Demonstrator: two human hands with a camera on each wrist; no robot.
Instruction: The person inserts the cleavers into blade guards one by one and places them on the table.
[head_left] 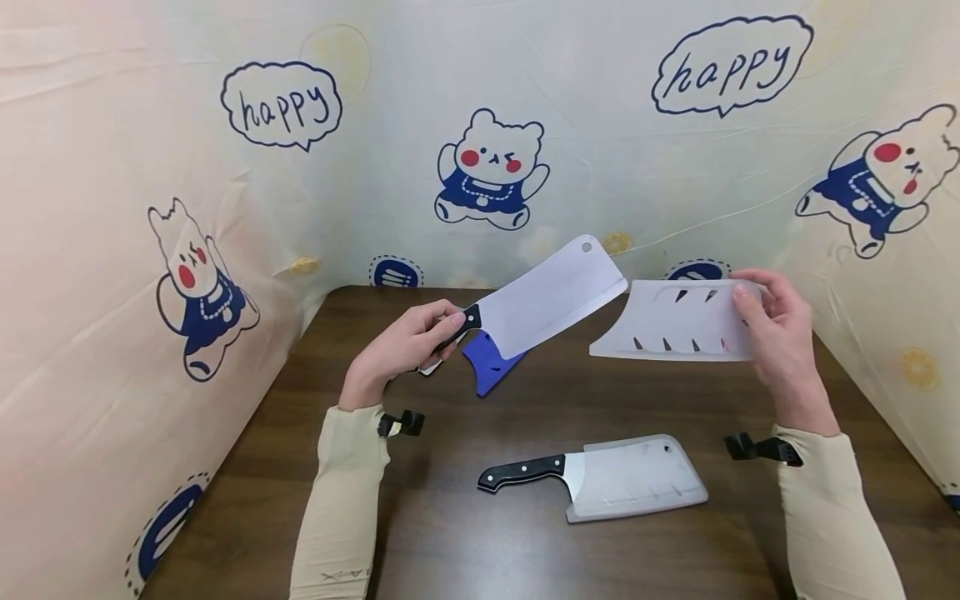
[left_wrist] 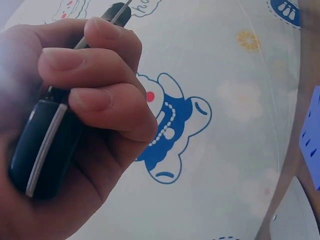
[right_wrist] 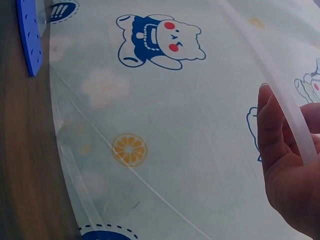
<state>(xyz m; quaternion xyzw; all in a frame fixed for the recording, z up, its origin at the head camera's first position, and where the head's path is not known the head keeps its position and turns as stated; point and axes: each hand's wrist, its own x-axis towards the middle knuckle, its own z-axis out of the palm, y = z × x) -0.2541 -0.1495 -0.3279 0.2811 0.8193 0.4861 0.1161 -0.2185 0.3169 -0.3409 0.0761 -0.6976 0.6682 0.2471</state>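
My left hand [head_left: 408, 346] grips a cleaver by its black handle [left_wrist: 40, 155], fingers curled round it. Its bare, broad blade [head_left: 551, 300] is raised above the table and points up to the right. In my right hand [head_left: 783, 333], a whitish translucent blade cover [head_left: 660, 321] with several slots is pinched at its right end between thumb and fingers. That cover's edge [right_wrist: 295, 120] shows in the right wrist view. Blade tip and cover stand close together, apparently apart. Nearer me, a second cleaver [head_left: 521, 473] lies on the table inside a similar whitish cover [head_left: 637, 479].
Behind the raised cleaver, a blue slotted cover [head_left: 487, 371] lies on the dark wooden table [head_left: 450, 533], partly hidden. A white-edged object [head_left: 430, 368] beside it is mostly hidden by my left hand. Printed cloth [head_left: 600, 167] encloses the table's back and sides.
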